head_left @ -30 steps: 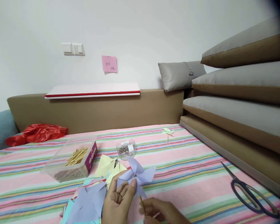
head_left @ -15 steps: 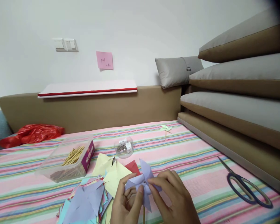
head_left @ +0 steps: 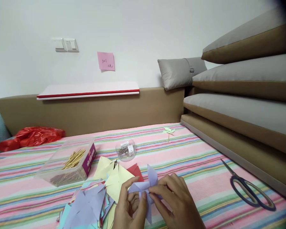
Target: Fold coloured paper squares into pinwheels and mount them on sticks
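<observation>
A lilac paper pinwheel [head_left: 149, 182] is held low in the middle of the view, over a striped bed sheet [head_left: 195, 159]. My left hand [head_left: 130, 211] pinches its centre from the left with thumb and fingers. My right hand [head_left: 177, 203] is closed on the pinwheel's right side, fingertips at the hub. A pile of cut coloured paper [head_left: 90, 203] lies just left of my hands, with yellow and red pieces [head_left: 119, 178] behind it.
A clear plastic box of wooden sticks [head_left: 69, 162] stands at the left. A small clear tub of pins [head_left: 126, 150] sits behind the paper. Scissors [head_left: 249, 190] lie at the right. A small green pinwheel [head_left: 168, 131] lies farther back, a red plastic bag [head_left: 30, 136] at the far left.
My right hand has come up from holding a stick low down and now grips the pinwheel beside my left hand. The pinwheel has tilted flatter and the view has dropped slightly.
</observation>
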Demonstrator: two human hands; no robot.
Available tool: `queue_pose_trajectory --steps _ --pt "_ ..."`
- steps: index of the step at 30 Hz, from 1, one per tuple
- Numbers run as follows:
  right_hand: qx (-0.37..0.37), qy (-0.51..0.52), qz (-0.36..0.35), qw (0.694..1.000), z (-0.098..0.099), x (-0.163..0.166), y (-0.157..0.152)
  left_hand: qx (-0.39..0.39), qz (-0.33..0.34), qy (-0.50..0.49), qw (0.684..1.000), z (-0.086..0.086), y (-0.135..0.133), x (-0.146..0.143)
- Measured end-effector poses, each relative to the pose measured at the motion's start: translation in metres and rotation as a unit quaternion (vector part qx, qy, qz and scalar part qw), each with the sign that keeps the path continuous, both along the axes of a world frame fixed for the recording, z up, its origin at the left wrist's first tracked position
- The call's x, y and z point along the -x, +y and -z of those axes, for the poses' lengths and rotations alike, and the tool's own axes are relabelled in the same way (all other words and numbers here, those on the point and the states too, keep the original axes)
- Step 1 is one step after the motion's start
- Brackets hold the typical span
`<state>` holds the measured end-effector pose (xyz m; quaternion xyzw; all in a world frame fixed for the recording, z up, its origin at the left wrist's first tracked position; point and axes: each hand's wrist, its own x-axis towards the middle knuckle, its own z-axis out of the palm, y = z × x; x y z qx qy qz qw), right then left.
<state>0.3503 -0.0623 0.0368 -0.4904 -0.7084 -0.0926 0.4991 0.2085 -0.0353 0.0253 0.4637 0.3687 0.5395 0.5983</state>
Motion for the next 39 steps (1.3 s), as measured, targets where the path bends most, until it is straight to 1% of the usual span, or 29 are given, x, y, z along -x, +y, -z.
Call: queue_pose_trajectory --steps 6,13,20,25,27,28,30,32,33,34,35,37,38,39 --pt "-0.01 -0.01 -0.013 1.0 -0.005 -0.003 -0.001 -0.003 0.011 0.005 1.0 0.001 0.0 0.002" --pt "0.0 -0.033 -0.011 0.999 -0.004 -0.006 -0.001 -0.01 -0.009 0.015 1.0 -0.001 -0.001 -0.001" --pt "0.005 -0.043 -0.003 0.999 -0.001 -0.008 -0.001 -0.058 -0.01 0.06 0.996 0.001 -0.003 0.0" --pt "0.0 -0.038 -0.007 0.999 -0.001 -0.007 -0.001 -0.064 -0.038 0.076 0.994 -0.002 -0.004 0.0" --pt "0.0 -0.017 -0.008 1.0 -0.001 -0.006 -0.001 -0.059 -0.046 0.07 0.995 -0.003 -0.004 0.0" --pt "-0.001 0.01 -0.006 1.0 0.0 -0.005 -0.001 -0.056 -0.05 0.065 0.995 -0.003 -0.003 0.0" --pt "0.003 0.1 0.009 0.995 0.004 -0.005 -0.001 -0.049 -0.06 0.052 0.996 -0.002 -0.002 0.0" --pt "0.043 0.221 0.038 0.974 0.008 -0.007 -0.001 -0.041 -0.069 0.044 0.996 0.0 0.001 0.0" --pt "0.087 0.282 0.042 0.955 0.011 -0.009 0.0 -0.038 -0.068 0.043 0.996 0.002 0.003 0.0" --pt "0.147 0.336 0.026 0.93 0.013 -0.011 0.0 -0.037 -0.064 0.042 0.996 0.004 0.004 -0.001" --pt "0.214 0.381 -0.013 0.899 0.014 -0.013 0.0 -0.036 -0.056 0.043 0.997 0.006 0.006 -0.001" --pt "0.323 0.443 -0.13 0.826 0.016 -0.017 0.002 -0.041 -0.034 0.054 0.997 0.012 0.009 -0.004" --pt "0.351 0.462 -0.185 0.793 0.017 -0.018 0.003 -0.048 -0.024 0.064 0.997 0.014 0.01 -0.005" --pt "0.365 0.476 -0.224 0.768 0.018 -0.02 0.004 -0.058 -0.016 0.075 0.995 0.017 0.01 -0.007"
